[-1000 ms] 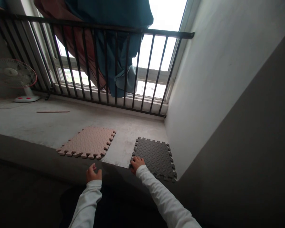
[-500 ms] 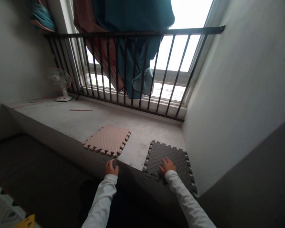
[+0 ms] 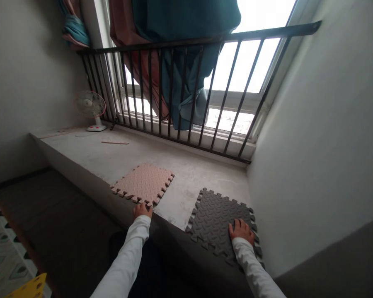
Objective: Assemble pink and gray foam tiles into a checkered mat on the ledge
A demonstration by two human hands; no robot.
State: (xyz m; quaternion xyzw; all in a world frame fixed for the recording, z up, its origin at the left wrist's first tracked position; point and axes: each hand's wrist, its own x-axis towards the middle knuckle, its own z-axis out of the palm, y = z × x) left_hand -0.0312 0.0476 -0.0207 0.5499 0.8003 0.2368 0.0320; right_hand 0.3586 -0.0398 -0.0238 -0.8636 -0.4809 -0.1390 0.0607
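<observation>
Two foam puzzle mats lie on a concrete ledge (image 3: 186, 194) under a window. My right hand (image 3: 241, 230) rests flat on the dark grey mat (image 3: 216, 217), fingers spread, near its right side by the wall. My left hand (image 3: 142, 210) sits at the ledge's front edge, touching the near edge of the pink mat (image 3: 143, 183); its fingers curl over the edge, and I cannot see whether they grip the mat. Both arms wear white sleeves.
A black metal railing (image 3: 186, 91) runs along the window behind the ledge, with teal and reddish cloth (image 3: 180, 49) hanging over it. A small white fan (image 3: 91, 108) and a thin stick (image 3: 115, 142) sit at the ledge's far left. A white wall (image 3: 313, 136) closes the right side.
My right hand slid rightward across the grey mat toward the wall. My left hand rose from below the ledge edge to the pink mat's near edge. The view swung left.
</observation>
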